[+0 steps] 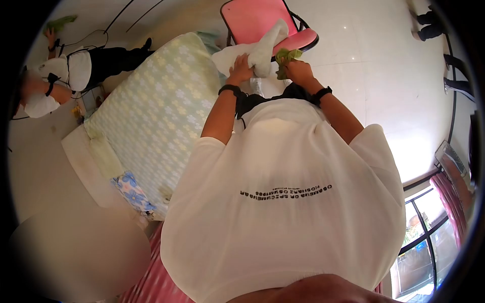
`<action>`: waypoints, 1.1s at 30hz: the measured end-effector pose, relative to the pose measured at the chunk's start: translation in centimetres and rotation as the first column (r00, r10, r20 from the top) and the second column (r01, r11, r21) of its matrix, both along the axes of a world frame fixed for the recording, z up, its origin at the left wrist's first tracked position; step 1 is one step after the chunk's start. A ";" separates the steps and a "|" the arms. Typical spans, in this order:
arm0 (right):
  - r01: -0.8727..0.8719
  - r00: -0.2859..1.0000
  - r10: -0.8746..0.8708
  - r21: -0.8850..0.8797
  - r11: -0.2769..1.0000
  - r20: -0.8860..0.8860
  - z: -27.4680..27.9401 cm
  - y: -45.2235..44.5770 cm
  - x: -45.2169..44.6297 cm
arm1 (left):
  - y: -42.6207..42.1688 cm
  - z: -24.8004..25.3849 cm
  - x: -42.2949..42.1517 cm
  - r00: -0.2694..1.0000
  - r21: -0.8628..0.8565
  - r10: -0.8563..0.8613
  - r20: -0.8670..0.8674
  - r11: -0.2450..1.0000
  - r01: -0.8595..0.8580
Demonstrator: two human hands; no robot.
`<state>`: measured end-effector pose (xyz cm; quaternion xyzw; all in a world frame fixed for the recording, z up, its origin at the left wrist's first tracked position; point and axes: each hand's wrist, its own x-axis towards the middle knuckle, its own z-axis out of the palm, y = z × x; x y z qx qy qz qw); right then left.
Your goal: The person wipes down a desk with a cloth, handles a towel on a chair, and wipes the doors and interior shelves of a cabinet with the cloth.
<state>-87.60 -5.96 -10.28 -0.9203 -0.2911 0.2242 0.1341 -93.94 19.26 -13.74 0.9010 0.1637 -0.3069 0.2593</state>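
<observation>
Green cloth is hanging bunched at 1 o'clock, where the right hand is closing its curled fingers around it. Just beside it, at 12 o'clock, white cloth is trailing in front of the pink chair; whether it is resting on the seat, I cannot tell. The left hand is lying with its fingers spread on the white cloth; its thumb is not showing clearly. Dark bands are circling both wrists, 1 on each. At 10 o'clock a bed is showing a pale flowered cover, and beyond it 1 other person is raising a hand near another green piece. Toward 4 o'clock a pink curtain is hanging beside a bright window.
</observation>
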 end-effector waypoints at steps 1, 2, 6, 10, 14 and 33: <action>-0.009 1.000 0.009 0.001 1.000 -0.004 -0.3 -0.4 0.5 | -0.1 0.1 -0.2 1.000 0.005 0.017 -0.003 1.000 -0.017; -0.011 1.000 0.011 0.006 1.000 0.029 -0.6 -1.0 1.3 | -0.3 0.2 -0.5 1.000 0.007 0.026 -0.008 1.000 -0.026; 0.057 0.996 -0.058 0.013 0.998 0.061 -0.1 -4.5 3.8 | -0.6 -2.1 -1.3 0.989 0.005 0.088 0.118 0.996 -0.089; 0.293 0.956 -0.291 -0.076 0.953 0.036 -1.0 -6.7 7.2 | -0.8 -3.5 -1.8 0.973 -0.009 0.149 0.177 0.989 -0.149; 0.172 0.984 -0.176 -0.180 0.968 -0.004 -0.1 -5.1 8.1 | -0.7 -3.7 -1.6 0.976 0.001 0.149 0.157 0.988 -0.151; 0.050 0.998 -0.050 -0.002 0.999 -0.034 2.8 -2.8 6.5 | -1.4 0.9 0.2 0.961 0.214 0.164 0.225 0.953 -0.213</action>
